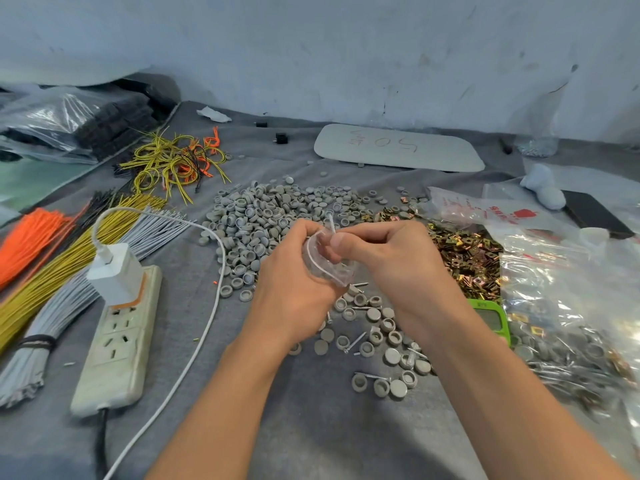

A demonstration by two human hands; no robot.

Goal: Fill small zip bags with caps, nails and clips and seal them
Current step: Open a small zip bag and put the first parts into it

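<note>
My left hand grips a small clear zip bag with its mouth held open. My right hand pinches a screw-like nail whose lower end sits at the bag's mouth. Behind both hands lies a big heap of grey caps. To the right spreads a pile of brass-coloured clips. More loose caps and a few nails lie on the grey cloth below my hands.
A power strip with a white charger and cable lies at the left, beside bundles of orange, yellow and grey wires. Clear bags of parts crowd the right. A green scale peeks out under my right wrist. A white board lies at the back.
</note>
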